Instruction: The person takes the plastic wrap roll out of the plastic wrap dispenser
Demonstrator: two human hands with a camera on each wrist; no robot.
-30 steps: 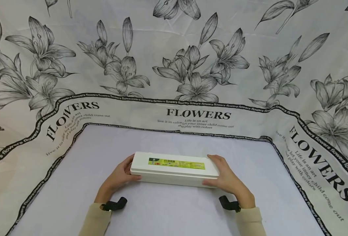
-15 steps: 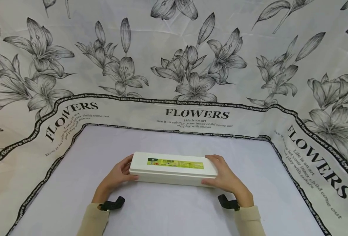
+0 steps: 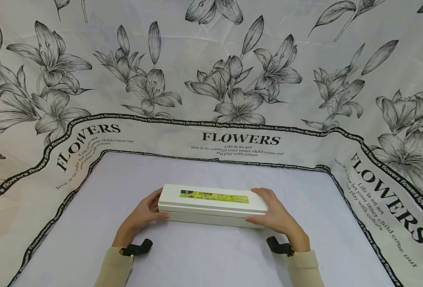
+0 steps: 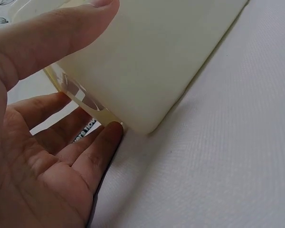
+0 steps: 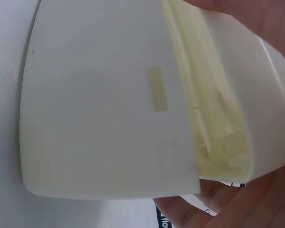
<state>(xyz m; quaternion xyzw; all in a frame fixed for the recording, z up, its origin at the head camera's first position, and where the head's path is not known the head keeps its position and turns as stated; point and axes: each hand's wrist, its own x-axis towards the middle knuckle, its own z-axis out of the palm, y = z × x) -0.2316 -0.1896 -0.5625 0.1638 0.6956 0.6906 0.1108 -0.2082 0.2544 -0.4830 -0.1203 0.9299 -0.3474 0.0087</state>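
Observation:
A long white plastic box (image 3: pixel 197 217) lies on the white cloth, with a yellow-green label (image 3: pixel 214 196) on its lid (image 3: pixel 172 193). My left hand (image 3: pixel 143 212) holds the left end, thumb on the front side and fingers behind. In the left wrist view, those fingers (image 4: pixel 102 152) curl up to the box's end, where a rounded gap shows. At the other end, my right hand (image 3: pixel 274 211) grips the lid between thumb and fingers. The right wrist view shows the lid (image 5: pixel 270 114) standing apart from the base (image 5: pixel 99 109), with a wedge-shaped opening between them.
White cloth (image 3: pixel 211 259) covers the surface under the box. Its black-edged border with "FLOWERS" lettering (image 3: pixel 241 138) runs along the back and sides. Behind rises a curtain with drawn lilies (image 3: pixel 233 87). Black wrist mounts (image 3: pixel 138 247) sit below both hands.
The lid's front edge has come up a little and its top leans back slightly, showing more of its front side. Both hands keep nearly the same place on the box.

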